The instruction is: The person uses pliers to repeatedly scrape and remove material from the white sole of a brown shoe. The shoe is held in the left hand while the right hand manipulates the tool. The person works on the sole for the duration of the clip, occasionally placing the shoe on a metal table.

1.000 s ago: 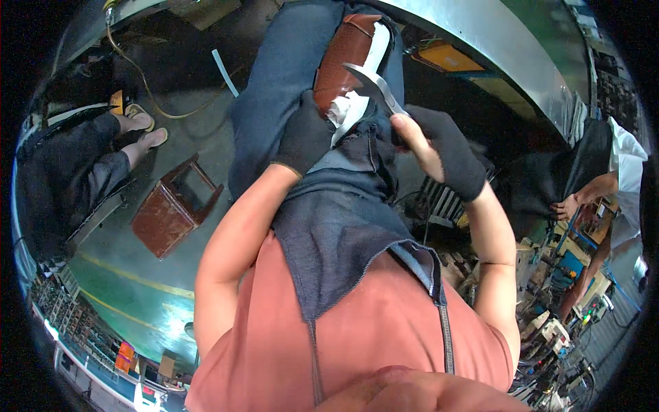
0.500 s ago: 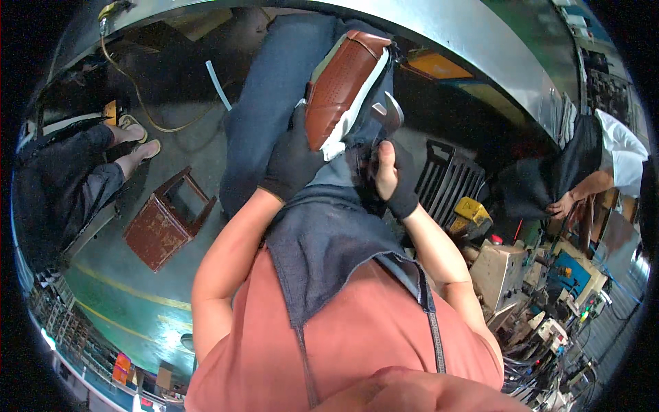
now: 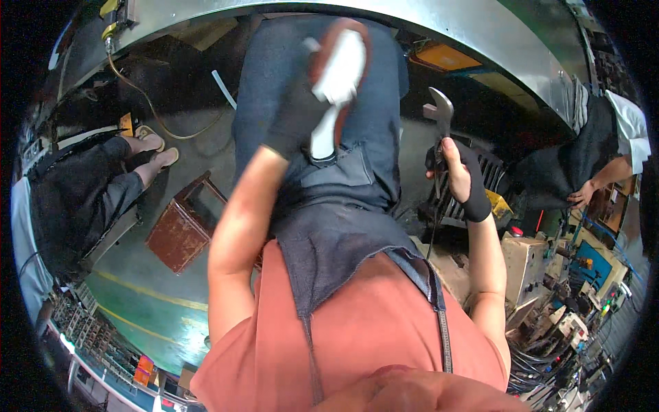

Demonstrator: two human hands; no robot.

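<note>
Along a steel bench (image 3: 477, 31), I watch remotely as the left hand (image 3: 298, 113) grips a brown shoe (image 3: 343, 60), white side up, over the lap (image 3: 376, 127); the right hand (image 3: 463, 172) clasps a metal tool (image 3: 443, 113), apart. Bracing the shoe firmly should aid control.

Worn brown stool (image 3: 177, 240) on green floor (image 3: 137, 283), lower left of left grip (image 3: 296, 118). Farther left: another person's sandalled feet (image 3: 159, 147). Yellowish hose (image 3: 146, 94) up-left; pale tube (image 3: 224, 89) nearer. Right of right grip (image 3: 458, 172): co-worker's bare hand (image 3: 583, 194). Lower right: beige machine (image 3: 526, 268), red knob (image 3: 516, 232). Metal tabletop (image 3: 504, 44) curves above both.
</note>
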